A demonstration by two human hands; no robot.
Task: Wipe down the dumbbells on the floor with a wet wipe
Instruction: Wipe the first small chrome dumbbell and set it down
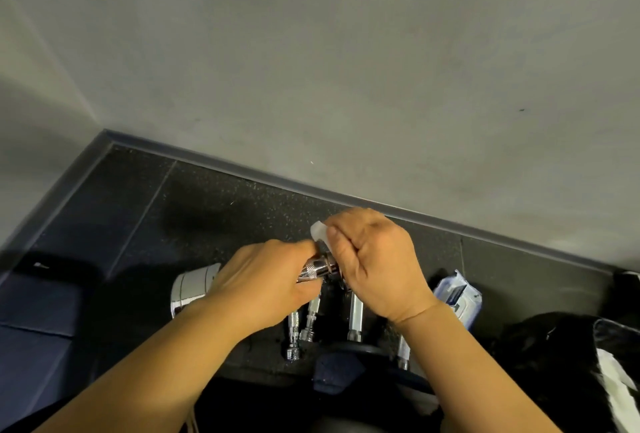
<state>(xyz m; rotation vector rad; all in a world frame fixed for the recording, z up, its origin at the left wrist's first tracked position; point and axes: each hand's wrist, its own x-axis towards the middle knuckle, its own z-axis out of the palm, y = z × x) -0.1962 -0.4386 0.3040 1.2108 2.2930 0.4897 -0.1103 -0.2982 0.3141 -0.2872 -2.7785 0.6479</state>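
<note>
My left hand point(266, 283) grips the knurled chrome handle of a dumbbell point(317, 268) lifted above the floor. Its chrome left head point(192, 289) shows beyond my left wrist. My right hand point(372, 264) holds a white wet wipe point(319, 231) curled around the dumbbell's right end, which the hand and wipe hide. Below my hands, several more chrome dumbbell handles point(355, 316) lie on the black speckled rubber floor point(214, 211).
A blue-and-white wet wipe pack point(457, 297) lies on the floor right of my right wrist. A grey wall with a dark baseboard point(450, 224) runs close behind. Dark fabric and a black-and-white item point(616, 373) sit at the right; a dark blue mat point(31, 308) is at the left.
</note>
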